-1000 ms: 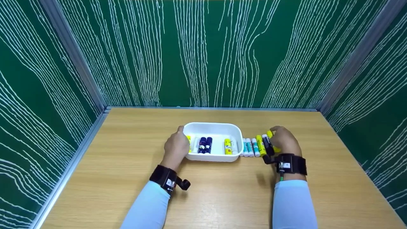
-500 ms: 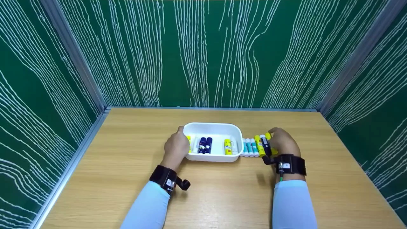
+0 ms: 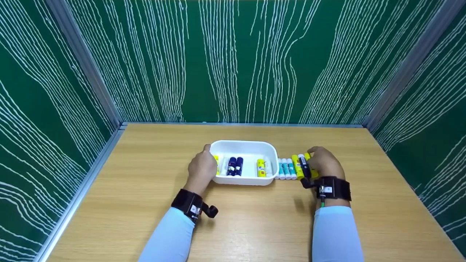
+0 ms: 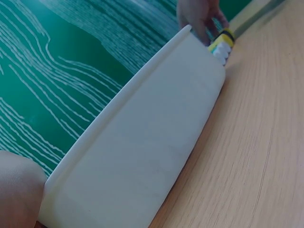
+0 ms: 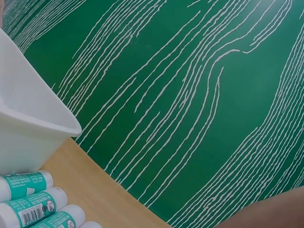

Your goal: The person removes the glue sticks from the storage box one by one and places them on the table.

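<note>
Since a second ago, right hand (image 3: 323,162) slid slightly left with its dark glue stick (image 3: 303,165); little else shifted. Left hand (image 3: 201,168) grips the left rim of the white tray (image 3: 244,146), fingers curled over the edge. Tray sits mid tabletop (image 3: 145,189), bare wood all around it. Teal-and-white sticks (image 3: 286,168) lie in a row just right of the tray. Right grip pinches the dark, white-labelled stick beside yellow ones (image 3: 297,167).

White tub (image 4: 142,142) fills frame, long outer wall and rim running diagonal on wooden worktop (image 4: 256,142). Left hand (image 4: 16,187) at near end, touching tub. Past far end: right hand (image 4: 199,16) over yellow-capped sticks (image 4: 222,42). Green streaked wall (image 4: 71,57) behind.
</note>
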Demonstrator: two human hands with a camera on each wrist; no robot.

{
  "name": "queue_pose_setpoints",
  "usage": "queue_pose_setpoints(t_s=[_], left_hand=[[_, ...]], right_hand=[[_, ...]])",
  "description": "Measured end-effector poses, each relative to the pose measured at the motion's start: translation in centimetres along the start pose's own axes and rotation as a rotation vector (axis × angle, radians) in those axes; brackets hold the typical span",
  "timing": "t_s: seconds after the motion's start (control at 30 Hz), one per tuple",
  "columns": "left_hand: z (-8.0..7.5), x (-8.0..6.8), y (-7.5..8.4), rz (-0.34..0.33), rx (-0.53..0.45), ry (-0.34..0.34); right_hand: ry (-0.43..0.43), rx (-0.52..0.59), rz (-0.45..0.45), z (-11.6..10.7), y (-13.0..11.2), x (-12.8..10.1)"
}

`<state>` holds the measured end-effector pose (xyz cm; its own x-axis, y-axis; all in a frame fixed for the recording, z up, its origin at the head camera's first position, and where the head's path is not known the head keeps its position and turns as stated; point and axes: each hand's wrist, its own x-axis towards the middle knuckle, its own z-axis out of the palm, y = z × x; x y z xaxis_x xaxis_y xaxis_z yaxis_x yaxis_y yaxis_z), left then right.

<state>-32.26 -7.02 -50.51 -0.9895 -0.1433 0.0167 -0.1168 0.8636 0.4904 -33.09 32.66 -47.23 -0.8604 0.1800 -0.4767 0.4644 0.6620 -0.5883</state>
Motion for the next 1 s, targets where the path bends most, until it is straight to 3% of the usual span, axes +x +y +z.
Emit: queue_pose_setpoints(t_s=[0.43,1.0], left_hand=[[0.03,0.02,-0.17,0.018,0.0,-0.002],[-0.05,0.08,-0.07,-0.004,0.002,-0.015]], right_hand=[[0.025,-0.034,-0.053,-0.14,0.28,-0.11],[0.013,-0.032,-0.053,-0.87,0.18,-0.25]])
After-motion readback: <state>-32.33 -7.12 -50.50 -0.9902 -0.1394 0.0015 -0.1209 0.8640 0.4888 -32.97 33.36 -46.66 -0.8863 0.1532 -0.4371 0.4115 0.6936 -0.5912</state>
